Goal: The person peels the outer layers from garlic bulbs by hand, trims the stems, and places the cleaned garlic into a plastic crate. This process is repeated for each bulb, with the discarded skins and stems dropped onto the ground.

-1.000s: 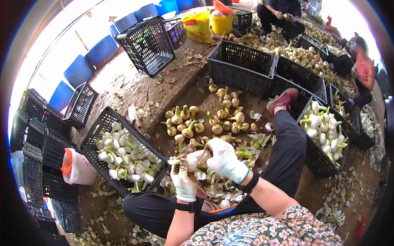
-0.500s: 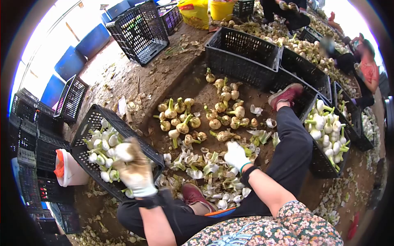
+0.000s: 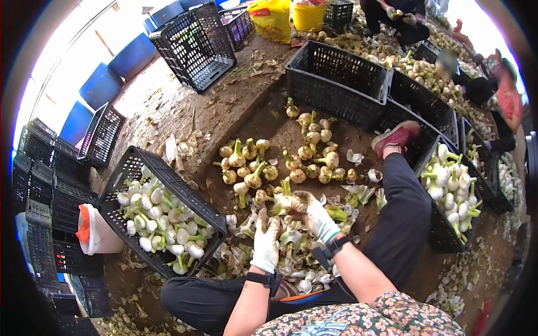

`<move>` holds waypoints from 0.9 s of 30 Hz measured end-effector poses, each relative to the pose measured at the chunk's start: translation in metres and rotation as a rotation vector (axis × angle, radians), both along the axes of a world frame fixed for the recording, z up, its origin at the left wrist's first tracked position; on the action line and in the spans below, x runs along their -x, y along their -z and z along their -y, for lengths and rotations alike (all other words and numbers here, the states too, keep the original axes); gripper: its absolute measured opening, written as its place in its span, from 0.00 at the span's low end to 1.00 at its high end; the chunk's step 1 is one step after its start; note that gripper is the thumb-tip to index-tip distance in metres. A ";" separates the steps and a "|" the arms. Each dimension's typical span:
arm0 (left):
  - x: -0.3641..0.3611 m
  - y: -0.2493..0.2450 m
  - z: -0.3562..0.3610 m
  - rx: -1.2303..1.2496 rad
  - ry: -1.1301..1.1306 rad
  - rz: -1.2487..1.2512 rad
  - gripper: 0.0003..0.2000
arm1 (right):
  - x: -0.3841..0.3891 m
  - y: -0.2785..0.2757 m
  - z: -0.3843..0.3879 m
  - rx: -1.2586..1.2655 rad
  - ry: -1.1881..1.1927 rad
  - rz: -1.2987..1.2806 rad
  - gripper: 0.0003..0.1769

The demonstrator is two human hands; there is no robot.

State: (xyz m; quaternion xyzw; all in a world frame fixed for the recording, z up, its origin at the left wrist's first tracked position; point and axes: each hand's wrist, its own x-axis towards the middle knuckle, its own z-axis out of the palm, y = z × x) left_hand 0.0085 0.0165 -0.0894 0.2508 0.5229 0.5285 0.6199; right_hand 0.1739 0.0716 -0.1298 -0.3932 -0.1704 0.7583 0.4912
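Note:
My left hand, in a soiled white glove, is held upright over the peeled skins, its fingers extended and nothing seen in them. Just to its right, my right hand, also gloved, has its fingers curved around the leafy end of a garlic bulb. Beyond both hands, unpeeled garlic bulbs with short stems lie on the brown ground. On the left, a tilted black crate holds many white peeled bulbs. Another black crate on the right holds more white bulbs.
Empty black crates stand beyond the bulbs. My shoe rests against crates at the right. A white bucket with something orange stands at the left. Other people sit by a garlic heap at the upper right.
My left hand has moved right, away from the left crate, and the bulb near it is no longer in the hand. My right hand has shifted slightly left and now holds a bulb.

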 end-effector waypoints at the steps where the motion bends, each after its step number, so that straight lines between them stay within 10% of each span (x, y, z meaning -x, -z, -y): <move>1: -0.008 -0.019 -0.003 -0.048 0.063 0.139 0.33 | 0.006 -0.030 0.012 -0.026 -0.028 -0.105 0.28; 13: -0.018 -0.065 0.008 -0.612 0.121 -0.174 0.36 | 0.006 -0.119 0.047 -0.429 -0.062 0.551 0.19; 19: -0.002 -0.055 0.015 -0.511 0.071 -0.231 0.35 | 0.008 -0.145 0.062 -0.151 -0.100 -0.132 0.19; 27: -0.009 -0.059 0.024 -0.526 0.113 -0.359 0.39 | 0.005 -0.134 0.060 -0.172 -0.038 -0.036 0.20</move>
